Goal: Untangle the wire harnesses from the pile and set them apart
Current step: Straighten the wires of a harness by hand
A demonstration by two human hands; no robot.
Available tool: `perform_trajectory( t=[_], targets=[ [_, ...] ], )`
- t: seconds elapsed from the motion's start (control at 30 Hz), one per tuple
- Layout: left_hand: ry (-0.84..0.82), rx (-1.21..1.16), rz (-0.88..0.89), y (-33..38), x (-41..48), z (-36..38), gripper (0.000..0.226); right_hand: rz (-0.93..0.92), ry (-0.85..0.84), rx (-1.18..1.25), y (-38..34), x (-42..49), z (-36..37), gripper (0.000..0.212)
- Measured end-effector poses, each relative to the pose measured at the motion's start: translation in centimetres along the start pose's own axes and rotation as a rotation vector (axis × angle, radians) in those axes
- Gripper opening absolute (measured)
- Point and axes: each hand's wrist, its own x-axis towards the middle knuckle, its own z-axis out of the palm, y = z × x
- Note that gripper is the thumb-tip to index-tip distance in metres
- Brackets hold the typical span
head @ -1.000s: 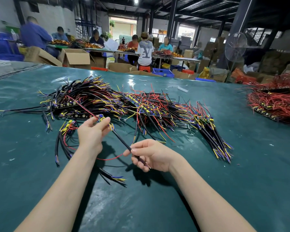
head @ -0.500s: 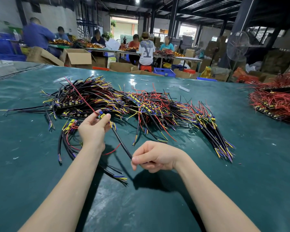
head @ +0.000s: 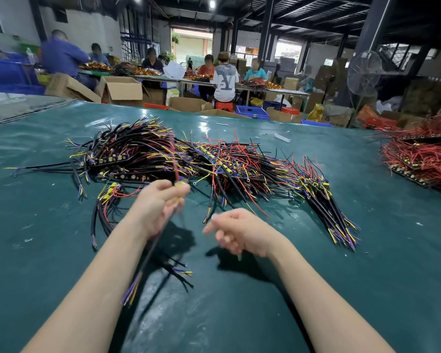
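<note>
Sorting looked barely begun: the left hand (head: pixel 161 205) gripped one blurred wire harness (head: pixel 137 282) near the large tangled pile (head: pixel 163 154), while the right hand (head: pixel 242 231) hung loosely curled, holding nothing.

Ceiling lamps (head: pixel 211 3) and a daylit doorway (head: pixel 191 47) light the hall; its right background stays dim. Glare streaks the green table cover (head: pixel 367 250) (strongest at the far edge). Dark shadows lie beneath both arms. The left hand (head: pixel 161 200), the wire harness (head: pixel 134 286) it grips and the right hand (head: pixel 237 230) are motion-blurred. Lines bow at the frame edges.
</note>
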Motion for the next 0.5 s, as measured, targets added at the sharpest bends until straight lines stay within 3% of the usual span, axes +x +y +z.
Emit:
perform_trajectory(
  t=[0.07,0.17,0.3,0.5],
  targets=[
    [-0.169,0.159,-0.080,-0.7,-0.7,1.0,0.029,-0.094,0.222,0.173,0.4,0.8,-0.2,0.023],
    [-0.316,0.392,-0.094,-2.0,-1.2,2.5,0.032,-0.173,0.335,0.266,0.7,1.3,-0.1,0.021],
    [-0.313,0.511,-0.034,-3.2,-1.3,3.0,0.028,-0.198,0.414,0.215,0.9,1.1,-0.3,0.020],
    [-0.288,0.478,-0.062,-3.4,-1.1,2.9,0.014,-0.186,0.517,0.385,0.7,1.0,-0.6,0.021]
  ],
)
